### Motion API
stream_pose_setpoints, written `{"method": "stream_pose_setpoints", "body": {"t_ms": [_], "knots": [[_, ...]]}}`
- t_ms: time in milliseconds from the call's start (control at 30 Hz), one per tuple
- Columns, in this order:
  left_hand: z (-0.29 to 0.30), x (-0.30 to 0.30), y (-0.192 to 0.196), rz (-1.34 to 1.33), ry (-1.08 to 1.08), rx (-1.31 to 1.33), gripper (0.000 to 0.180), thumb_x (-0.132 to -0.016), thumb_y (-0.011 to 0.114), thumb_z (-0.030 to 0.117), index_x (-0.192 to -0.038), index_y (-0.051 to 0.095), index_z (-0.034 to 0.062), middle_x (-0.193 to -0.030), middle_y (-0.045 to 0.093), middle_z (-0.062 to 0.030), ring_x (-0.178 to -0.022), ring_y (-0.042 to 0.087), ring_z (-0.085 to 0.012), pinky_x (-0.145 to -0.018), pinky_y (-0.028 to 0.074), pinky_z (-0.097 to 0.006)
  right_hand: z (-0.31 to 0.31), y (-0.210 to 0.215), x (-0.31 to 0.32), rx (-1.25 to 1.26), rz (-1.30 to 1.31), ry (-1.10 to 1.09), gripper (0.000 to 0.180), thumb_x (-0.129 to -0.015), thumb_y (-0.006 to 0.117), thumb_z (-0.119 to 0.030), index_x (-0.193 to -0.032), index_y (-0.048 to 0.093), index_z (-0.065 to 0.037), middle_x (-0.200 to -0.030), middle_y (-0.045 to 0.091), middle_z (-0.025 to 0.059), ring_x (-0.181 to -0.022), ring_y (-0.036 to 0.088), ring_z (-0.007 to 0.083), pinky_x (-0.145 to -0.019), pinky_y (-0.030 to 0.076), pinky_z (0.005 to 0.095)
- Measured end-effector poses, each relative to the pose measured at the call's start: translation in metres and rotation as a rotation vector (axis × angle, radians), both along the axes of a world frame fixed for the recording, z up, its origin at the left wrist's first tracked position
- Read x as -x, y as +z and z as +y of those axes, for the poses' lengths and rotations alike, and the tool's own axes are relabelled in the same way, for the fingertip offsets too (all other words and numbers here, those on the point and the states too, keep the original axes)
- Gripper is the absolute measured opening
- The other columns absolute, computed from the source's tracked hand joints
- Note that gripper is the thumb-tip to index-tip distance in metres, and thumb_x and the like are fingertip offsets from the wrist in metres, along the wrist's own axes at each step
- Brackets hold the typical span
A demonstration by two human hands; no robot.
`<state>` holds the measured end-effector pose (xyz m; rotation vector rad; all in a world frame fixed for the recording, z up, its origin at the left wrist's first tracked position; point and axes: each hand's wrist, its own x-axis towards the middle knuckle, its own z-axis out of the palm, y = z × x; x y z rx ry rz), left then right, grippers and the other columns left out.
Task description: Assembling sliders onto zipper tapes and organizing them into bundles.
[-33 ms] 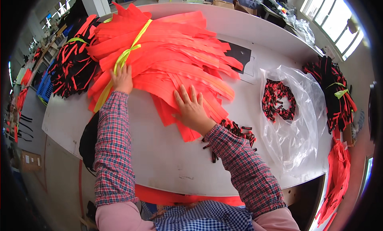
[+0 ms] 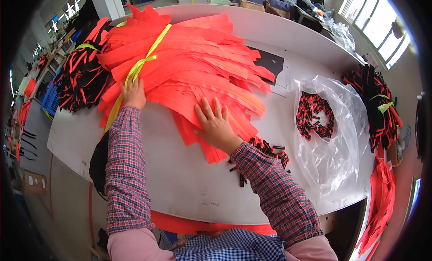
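A big bundle of bright orange-red fabric strips, lined down the middle like zipper tapes, fans out across the white table. A yellow tie runs round it toward its left end. My left hand rests on the bundle's near left edge, touching the tie, fingers apart; its fingertips lie against the strips. My right hand lies flat on the loose strip ends, fingers spread. Just beyond my right wrist is a small heap of short black-and-red pieces, partly hidden by my sleeve.
A clear plastic bag holding more black-and-red pieces lies to the right on the table. Black-and-red tied bundles stand at the left and right. A black flat sheet lies behind. A raised white wall borders the back.
My left hand has shifted slightly left and toward me along the bundle's edge. My right hand stays nearly in place on the strips.
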<state>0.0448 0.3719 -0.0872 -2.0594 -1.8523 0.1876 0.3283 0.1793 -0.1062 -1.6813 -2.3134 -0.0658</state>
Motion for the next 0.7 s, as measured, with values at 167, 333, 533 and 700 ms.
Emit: {"method": "stream_pose_setpoints", "body": {"t_ms": [167,333,533,700], "knots": [[0.03,0.044,0.006,-0.18,0.066,0.196,0.066,-0.098,0.052,0.035,-0.153,0.029,0.0086,-0.163,0.021,-0.0106,-0.15,0.017,-0.0352,-0.116,0.028,-0.058,0.016,-0.005,0.004,0.013,-0.026,0.089,0.072,-0.094,0.058,-0.048,-0.153,0.035,-0.013,-0.163,0.015,0.0182,-0.146,0.016,0.0508,-0.111,0.024,0.0699],[0.047,0.031,0.045,0.04,0.095,0.373,0.045,-0.095,0.059,0.029,-0.133,0.058,0.0061,-0.145,0.051,-0.0153,-0.127,0.055,-0.0336,-0.101,0.05,-0.046,0.028,-0.012,0.01,-0.033,-0.018,0.122,0.068,-0.097,0.049,-0.051,-0.151,0.038,-0.01,-0.162,0.017,0.018,-0.146,0.019,0.0489,-0.111,0.026,0.0679],[0.011,-0.1,0.11,0.035,-0.41,-0.3,0.013,-0.08,0.064,0.012,-0.083,0.077,0.0106,-0.073,0.072,-0.0105,-0.072,0.073,-0.0281,-0.06,0.057,-0.041,0.027,-0.014,-0.006,0.011,-0.039,0.081,0.071,-0.099,0.045,-0.056,-0.153,0.035,-0.012,-0.163,0.013,0.0185,-0.147,0.013,0.0492,-0.113,0.022,0.0684],[0.058,-0.166,0.116,-0.133,-0.569,-0.075,0.032,-0.091,0.064,0.032,-0.104,0.071,0.0032,-0.107,0.07,-0.0208,-0.101,0.068,-0.0346,-0.084,0.055,-0.046,0.027,-0.009,0.004,0.013,-0.054,0.102,0.071,-0.097,0.049,-0.052,-0.153,0.034,-0.011,-0.163,0.013,0.0189,-0.148,0.012,0.049,-0.114,0.021,0.0679]]}}
